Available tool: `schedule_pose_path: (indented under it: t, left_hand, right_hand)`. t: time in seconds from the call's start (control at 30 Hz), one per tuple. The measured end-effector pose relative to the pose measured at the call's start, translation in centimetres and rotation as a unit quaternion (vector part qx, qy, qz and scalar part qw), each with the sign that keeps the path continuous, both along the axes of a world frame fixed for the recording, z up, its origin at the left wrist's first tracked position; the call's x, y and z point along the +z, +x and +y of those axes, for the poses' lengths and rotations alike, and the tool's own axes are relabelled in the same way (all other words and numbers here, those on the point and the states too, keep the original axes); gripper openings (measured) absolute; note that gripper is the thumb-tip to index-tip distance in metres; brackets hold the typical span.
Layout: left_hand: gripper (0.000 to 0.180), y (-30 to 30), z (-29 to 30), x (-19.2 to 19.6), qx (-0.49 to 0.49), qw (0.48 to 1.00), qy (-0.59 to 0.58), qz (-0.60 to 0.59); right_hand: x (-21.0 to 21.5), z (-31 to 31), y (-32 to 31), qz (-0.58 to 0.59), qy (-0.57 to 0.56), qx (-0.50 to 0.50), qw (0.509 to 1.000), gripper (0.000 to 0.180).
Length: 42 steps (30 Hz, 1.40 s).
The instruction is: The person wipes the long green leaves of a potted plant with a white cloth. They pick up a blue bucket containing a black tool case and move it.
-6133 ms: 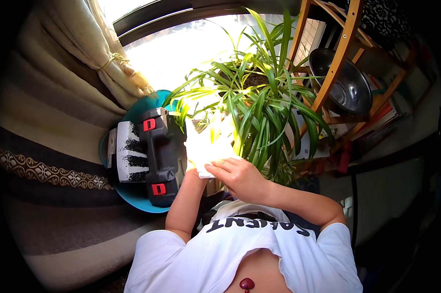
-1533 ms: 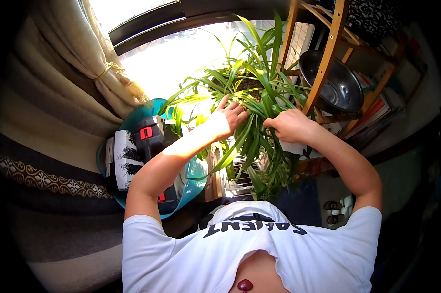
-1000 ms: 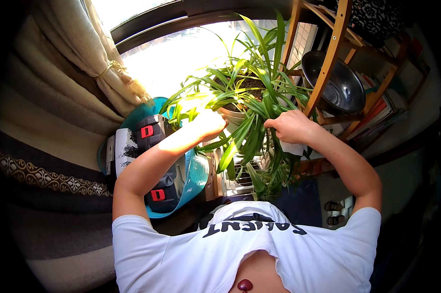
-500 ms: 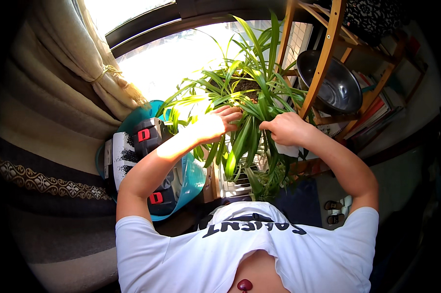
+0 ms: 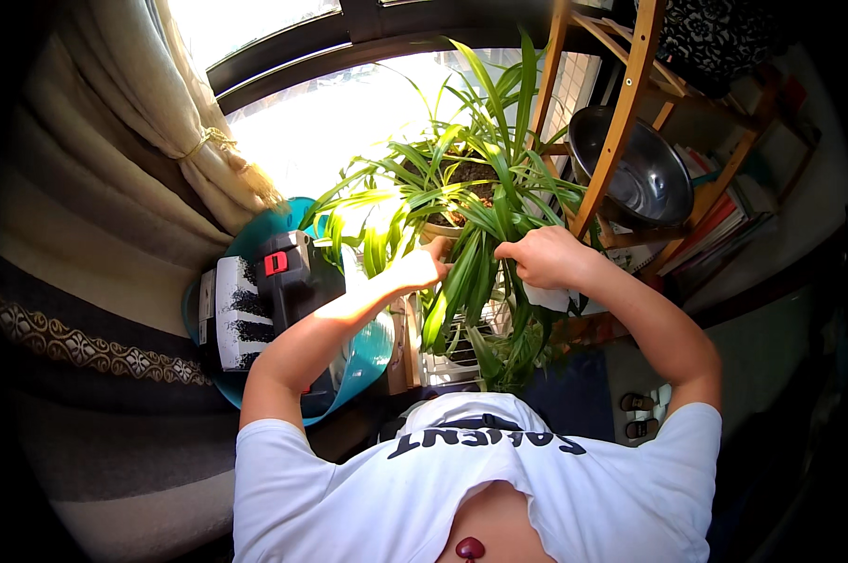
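Observation:
A potted plant [image 5: 457,272] with long, arching green leaves stands in front of the bright window. My left hand [image 5: 424,266] is at its near left side, just below the pot rim [image 5: 440,231]. Its fingers close at the edge of a hanging leaf, and the leaves partly hide the fingertips. My right hand [image 5: 548,259] is closed at the right side of the leaves, fingertips pressed together. From under it hangs a white cloth or tissue [image 5: 550,298]. Whether a leaf lies inside the right hand's grip is hard to see.
A teal tub [image 5: 375,349] holding black cases with red latches stands at the left, beside a tied curtain [image 5: 114,122]. On the right, a wooden shelf rack [image 5: 621,122] carries a steel bowl [image 5: 638,169] and books. Slippers [image 5: 641,415] lie on the floor.
My left hand has moved down from the top of the leaves, and its spread fingers have drawn in. The pot rim now shows. My right hand has shifted slightly down, still with the white cloth.

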<state>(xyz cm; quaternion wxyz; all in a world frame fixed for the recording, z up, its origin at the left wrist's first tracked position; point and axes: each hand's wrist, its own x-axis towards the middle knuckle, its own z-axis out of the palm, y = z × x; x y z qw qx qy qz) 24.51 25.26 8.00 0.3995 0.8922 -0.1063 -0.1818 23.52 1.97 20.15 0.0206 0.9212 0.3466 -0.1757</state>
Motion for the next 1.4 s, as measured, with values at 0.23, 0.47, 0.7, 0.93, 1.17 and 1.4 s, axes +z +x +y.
schedule_pose_path:
  t: [0.23,0.47,0.7,0.93,1.17,1.4]
  left_hand:
    - [0.038,-0.7,-1.4,1.1,0.116,0.940,-0.296,0.127]
    - [0.035,0.8,-0.1,3.4,0.089,0.962,-0.226,0.129]
    - [0.026,2.3,0.5,6.5,0.008,0.951,-0.221,0.215]
    - [0.025,2.0,1.8,7.1,0.024,0.897,-0.324,0.301]
    - [0.026,-0.6,0.4,3.3,0.141,0.774,-0.527,0.320]
    - [0.040,-5.2,-2.0,7.3,0.130,0.702,-0.620,0.326]
  right_hand:
    - [-0.3,-0.5,-0.3,0.012,0.026,-0.009,1.000,0.040]
    - [-1.0,-0.4,-0.3,0.031,0.067,-0.002,0.997,0.042]
    - [0.1,-0.7,-0.3,0.197,0.224,-0.011,0.955,0.035]
    - [6.2,-1.3,-1.3,0.425,0.638,-0.077,0.638,0.046]
    - [-0.7,-0.4,-1.0,0.461,0.669,-0.167,0.559,0.036]
    - [4.4,0.4,0.3,0.295,0.799,-0.246,0.462,0.022]
